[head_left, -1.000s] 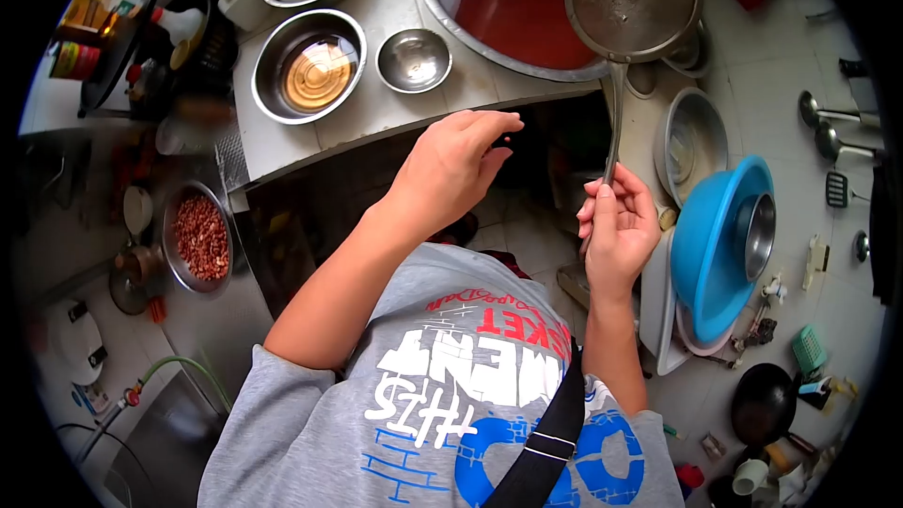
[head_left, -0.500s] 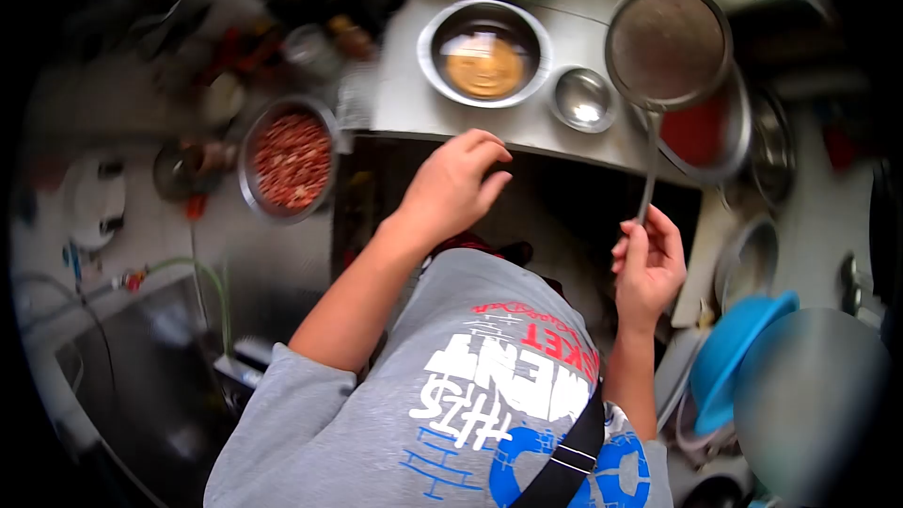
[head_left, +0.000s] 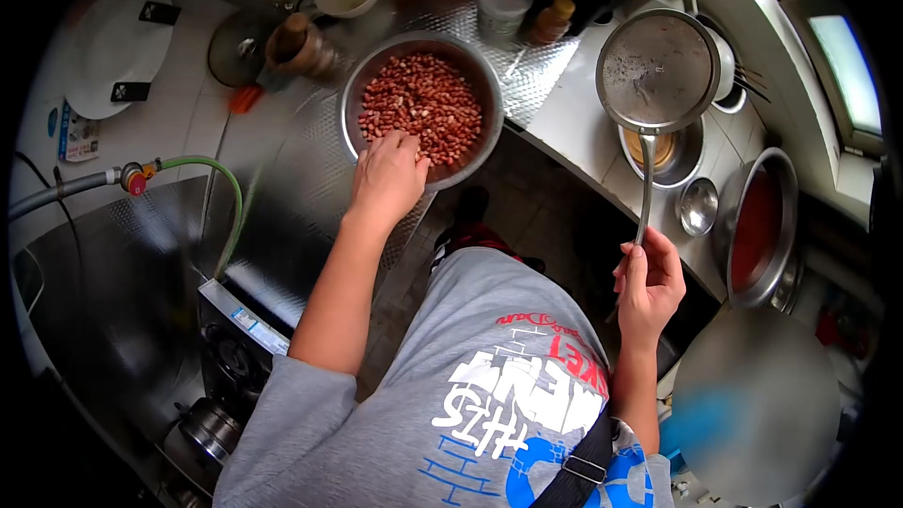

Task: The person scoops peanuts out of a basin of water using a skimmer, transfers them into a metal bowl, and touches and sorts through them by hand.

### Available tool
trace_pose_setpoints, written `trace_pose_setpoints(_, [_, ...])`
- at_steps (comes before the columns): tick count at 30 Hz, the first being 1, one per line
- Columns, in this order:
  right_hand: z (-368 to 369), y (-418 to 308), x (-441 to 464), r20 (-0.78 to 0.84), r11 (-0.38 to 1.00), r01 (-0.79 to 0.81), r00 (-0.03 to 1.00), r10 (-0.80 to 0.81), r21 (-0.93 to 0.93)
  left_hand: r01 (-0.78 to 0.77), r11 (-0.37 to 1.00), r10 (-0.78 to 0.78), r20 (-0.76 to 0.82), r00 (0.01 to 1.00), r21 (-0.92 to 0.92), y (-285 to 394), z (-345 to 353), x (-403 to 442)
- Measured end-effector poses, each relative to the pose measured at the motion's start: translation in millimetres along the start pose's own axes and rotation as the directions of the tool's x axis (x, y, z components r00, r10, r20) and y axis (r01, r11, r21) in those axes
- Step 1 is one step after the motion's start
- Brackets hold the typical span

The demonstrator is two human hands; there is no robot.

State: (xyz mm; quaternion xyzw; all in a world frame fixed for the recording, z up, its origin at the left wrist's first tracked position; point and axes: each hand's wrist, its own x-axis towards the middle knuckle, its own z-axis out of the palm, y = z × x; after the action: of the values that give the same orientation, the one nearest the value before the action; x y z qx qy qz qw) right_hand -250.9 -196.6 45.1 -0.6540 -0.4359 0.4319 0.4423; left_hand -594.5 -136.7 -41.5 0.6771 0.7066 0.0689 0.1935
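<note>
Left hand (head_left: 388, 177) is touching small reddish peanuts (head_left: 428, 99) in a round steel bowl (head_left: 492, 99), can't tell if its grip's closing. Right hand (head_left: 651, 290) is clamping a long-handled round metal strainer (head_left: 658, 71).

Window (head_left: 848, 66) upper R, bright pane in a dark-edged frame (head_left: 863, 139); daylight comes in that side. Pale wall (head_left: 785, 80) runs alongside. White tiled counter (head_left: 576, 136) below it, w/ thin dark grout lines. Dimpled silver sheet (head_left: 544, 73) adjoins it, catching glare. Smooth metal worktop (head_left: 287, 146) L of ctr, w/ dull reflections. Pale tiled surface (head_left: 195, 99) upper L, wall or counter unclear. Tiled floor (head_left: 503, 190) btwn the units, v. dim. Stove (head_left: 229, 350) lower L, in shadow; green hose (head_left: 235, 190) curves nr it.
</note>
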Motion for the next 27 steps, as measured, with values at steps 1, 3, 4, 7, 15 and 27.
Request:
trace_pose_setpoints(1, [6.7, -0.9, 2.2, 0.008, 1.0, -0.002, 1.0, 0.002, -0.008, 0.002, 1.0, -0.001, 0.017, 1.0, -0.029, -6.6, -0.4, 0.4])
trace_pose_setpoints(3, [16.8, -3.5, 7.1, 0.017, 1.0, -0.016, 1.0, 0.016, -0.024, -0.013, 1.0, 0.014, 0.049, 0.999, -0.023, -12.2, -0.7, 2.7])
trace_pose_setpoints(4, [21.1, -5.3, 9.3, 0.02, 0.999, -0.019, 1.0, 0.02, -0.033, -0.024, 0.999, 0.025, 0.061, 0.998, -0.022, -13.5, 0.2, 4.9])
trace_pose_setpoints(7, [30.6, -8.9, 15.2, 0.027, 0.998, -0.038, 0.999, 0.04, -0.057, -0.034, 0.998, 0.036, 0.036, 0.999, -0.055, -18.8, 17.0, 10.9])
trace_pose_setpoints(15, [42.1, -12.1, 20.0, 0.01, 0.988, -0.092, 0.996, 0.094, -0.125, 0.005, 0.996, 0.005, 0.114, 0.993, -0.089, 12.5, 25.4, 63.0])
trace_pose_setpoints(27, [47.7, -12.9, 21.8, -0.007, 0.984, -0.097, 0.995, 0.097, -0.146, -0.236, 0.956, 0.267, 0.181, 0.946, -0.175, 27.0, 28.2, 25.5])
